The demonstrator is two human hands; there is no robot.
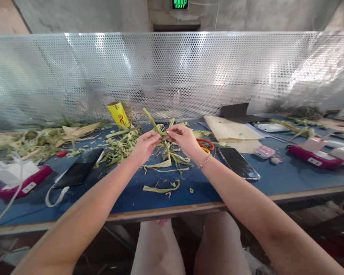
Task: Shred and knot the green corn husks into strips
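Note:
Above the middle of the blue table, my left hand pinches a pale green plant stalk between thumb and fingertips. My right hand, with a thin bracelet at the wrist, grips the same stalk close by, its fingers closed. Parts of the stalk stick up and hang down between the two hands; the exact pinch points are partly hidden. Beneath them lie loose stalk strips. A heap of trimmed green stalk pieces sits left of my left hand. Beside my right wrist show red and yellow loops, partly covered.
A yellow tube stands behind the heap. Phones lie left and right. Magenta power strips sit at both sides, one with a white cable. Brown paper lies back right. A perforated metal screen rises behind the table.

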